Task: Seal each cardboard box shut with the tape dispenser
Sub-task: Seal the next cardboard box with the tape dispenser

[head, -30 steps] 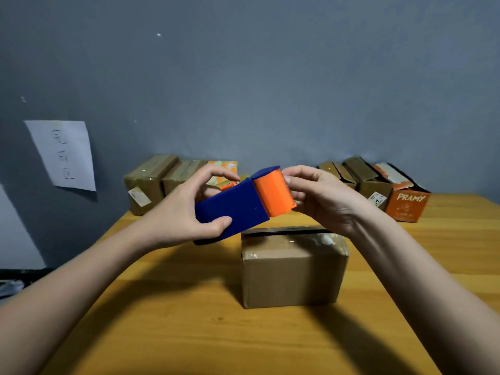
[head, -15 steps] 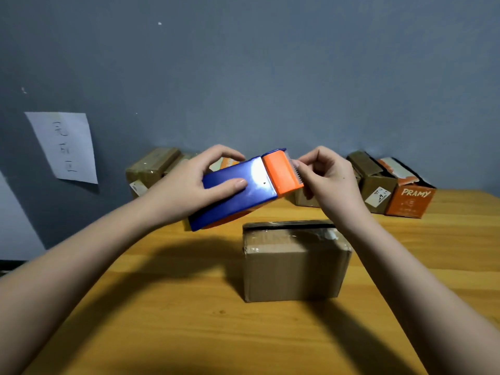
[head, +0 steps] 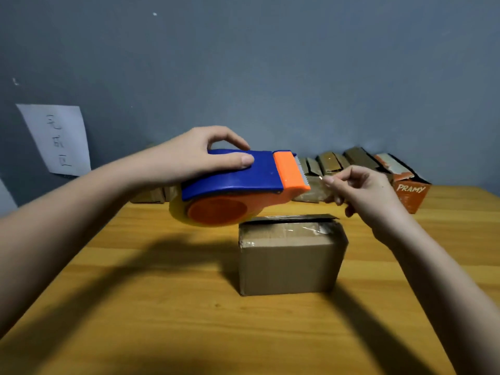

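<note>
My left hand (head: 197, 158) grips the blue and orange tape dispenser (head: 238, 185) by its blue top and holds it in the air, just left of and above a small brown cardboard box (head: 289, 263) in the middle of the wooden table (head: 135, 307). The dispenser's serrated orange end points right. Just beyond that end, my right hand (head: 359, 190) pinches thumb and forefinger together, apparently on the end of the clear tape, which is hard to make out. The box's top bears clear tape and a dark strip along its far edge.
A row of several cardboard boxes (head: 332, 163) lines the wall at the back, ending in an orange box marked PRAMY (head: 408, 190) on the right. More brown boxes (head: 151, 194) lie behind my left arm. A paper note (head: 56, 139) hangs on the grey wall.
The dispenser has turned so its orange roll side faces me and has come down toward the box. My right hand has drawn away to the right from the serrated end.
</note>
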